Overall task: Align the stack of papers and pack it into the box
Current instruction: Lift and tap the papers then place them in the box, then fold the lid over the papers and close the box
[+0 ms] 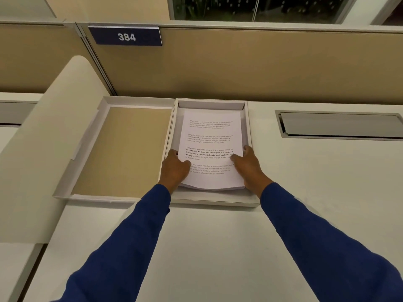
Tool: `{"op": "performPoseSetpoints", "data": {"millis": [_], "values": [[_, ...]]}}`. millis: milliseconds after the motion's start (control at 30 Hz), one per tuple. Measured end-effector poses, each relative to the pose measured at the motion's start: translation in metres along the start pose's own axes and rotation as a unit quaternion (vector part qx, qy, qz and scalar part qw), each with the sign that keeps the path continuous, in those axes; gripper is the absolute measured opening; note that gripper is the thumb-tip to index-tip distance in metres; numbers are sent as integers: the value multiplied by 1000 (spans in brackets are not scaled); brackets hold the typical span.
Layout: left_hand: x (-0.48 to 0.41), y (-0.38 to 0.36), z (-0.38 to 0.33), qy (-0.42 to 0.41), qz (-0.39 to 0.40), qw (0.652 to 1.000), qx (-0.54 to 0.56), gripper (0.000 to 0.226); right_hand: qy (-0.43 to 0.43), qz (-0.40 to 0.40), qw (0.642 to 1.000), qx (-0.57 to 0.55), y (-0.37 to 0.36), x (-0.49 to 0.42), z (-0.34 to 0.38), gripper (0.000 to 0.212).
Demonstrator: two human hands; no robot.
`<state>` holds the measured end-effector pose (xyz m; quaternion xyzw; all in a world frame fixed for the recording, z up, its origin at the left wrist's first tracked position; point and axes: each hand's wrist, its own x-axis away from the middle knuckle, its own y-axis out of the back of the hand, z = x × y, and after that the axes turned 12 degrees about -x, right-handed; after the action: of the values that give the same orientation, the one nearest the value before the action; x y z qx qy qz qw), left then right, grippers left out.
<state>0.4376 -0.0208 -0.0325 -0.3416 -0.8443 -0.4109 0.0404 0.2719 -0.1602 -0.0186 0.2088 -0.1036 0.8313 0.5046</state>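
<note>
A stack of white printed papers lies inside the shallow white box at the back of the desk. The stack's near edge is lifted and bows slightly above the box floor. My left hand grips the stack's near left side, thumb on top of the page. My right hand grips the near right side the same way. Both sleeves are dark blue. The box lid lies open side up, touching the box on its left, showing a tan inside.
A tan partition wall with a sign reading 384 stands right behind the box. A grey cable hatch is set in the white desk to the right. A curved cream panel rises at the left.
</note>
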Motion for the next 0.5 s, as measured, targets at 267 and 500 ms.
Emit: {"op": "performPoseSetpoints", "data": {"millis": [267,500], "values": [[39,10,5,-60,-62,995,-40,70,153,-23,970,187,9,19,-4,61],[90,23,42,-19,-243,968,61,41,191,-94,935,283,35,39,-25,70]]}}
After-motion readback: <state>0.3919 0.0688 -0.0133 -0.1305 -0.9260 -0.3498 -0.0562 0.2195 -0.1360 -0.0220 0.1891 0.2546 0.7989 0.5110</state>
